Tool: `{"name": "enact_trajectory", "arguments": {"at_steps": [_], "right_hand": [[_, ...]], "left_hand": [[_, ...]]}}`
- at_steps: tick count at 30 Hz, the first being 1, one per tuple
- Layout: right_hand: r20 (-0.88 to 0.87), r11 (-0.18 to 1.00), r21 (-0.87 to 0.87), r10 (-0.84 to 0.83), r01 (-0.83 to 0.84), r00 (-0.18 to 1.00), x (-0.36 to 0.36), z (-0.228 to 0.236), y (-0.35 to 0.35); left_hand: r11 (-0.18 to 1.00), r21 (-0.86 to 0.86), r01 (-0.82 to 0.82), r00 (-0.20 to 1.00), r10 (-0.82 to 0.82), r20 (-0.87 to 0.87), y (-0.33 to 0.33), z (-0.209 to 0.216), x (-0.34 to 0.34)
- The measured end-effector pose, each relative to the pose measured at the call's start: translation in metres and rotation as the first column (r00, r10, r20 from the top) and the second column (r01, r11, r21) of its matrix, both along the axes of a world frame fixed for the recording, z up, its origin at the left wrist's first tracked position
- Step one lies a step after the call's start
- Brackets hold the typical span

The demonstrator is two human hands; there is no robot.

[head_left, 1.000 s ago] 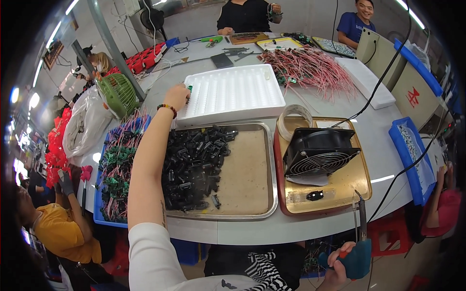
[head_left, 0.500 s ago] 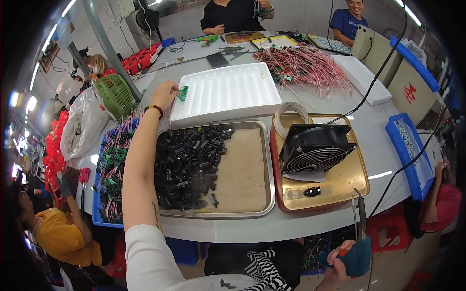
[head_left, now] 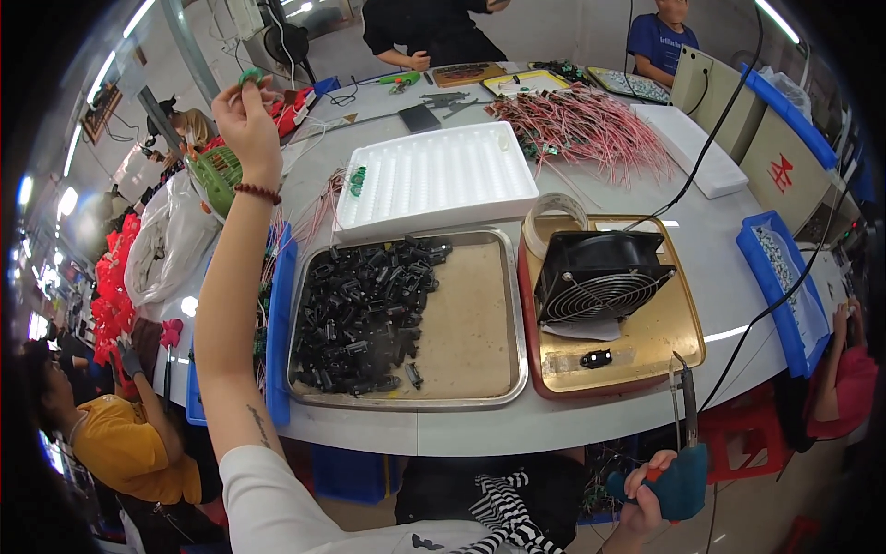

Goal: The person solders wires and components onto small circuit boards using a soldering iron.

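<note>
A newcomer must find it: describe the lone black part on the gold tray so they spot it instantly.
On the white table, right of the metal tray heaped with black parts, sits a gold tray. The lone black part lies on it, just in front of the black fan. Unlike the heaped ones, it rests on gold.

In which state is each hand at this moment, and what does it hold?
Left hand: closed, pinching a small green piece.
Right hand: closed, holding a teal soldering tool by its handle.
</note>
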State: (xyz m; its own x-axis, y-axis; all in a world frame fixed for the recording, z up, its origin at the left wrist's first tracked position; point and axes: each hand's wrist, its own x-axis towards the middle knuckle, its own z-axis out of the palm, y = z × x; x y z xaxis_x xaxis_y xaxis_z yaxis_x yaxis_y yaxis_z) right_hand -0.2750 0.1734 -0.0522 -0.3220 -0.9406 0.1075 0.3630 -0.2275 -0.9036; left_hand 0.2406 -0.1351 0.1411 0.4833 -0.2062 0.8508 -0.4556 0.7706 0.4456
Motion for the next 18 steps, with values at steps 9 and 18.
{"name": "enact_trajectory", "arguments": {"at_steps": [9,18], "right_hand": [[0.031,0.990,-0.098,0.103,-0.099,0.994,-0.006,-0.012,-0.003],[0.041,0.990,-0.109,0.097,-0.093,0.994,-0.022,-0.020,0.005]], "left_hand": [[0.581,0.779,0.237,0.690,-0.665,0.287,0.178,-0.105,-0.151],[0.197,0.959,0.204,0.454,-0.887,0.085,0.199,-0.133,-0.172]]}}
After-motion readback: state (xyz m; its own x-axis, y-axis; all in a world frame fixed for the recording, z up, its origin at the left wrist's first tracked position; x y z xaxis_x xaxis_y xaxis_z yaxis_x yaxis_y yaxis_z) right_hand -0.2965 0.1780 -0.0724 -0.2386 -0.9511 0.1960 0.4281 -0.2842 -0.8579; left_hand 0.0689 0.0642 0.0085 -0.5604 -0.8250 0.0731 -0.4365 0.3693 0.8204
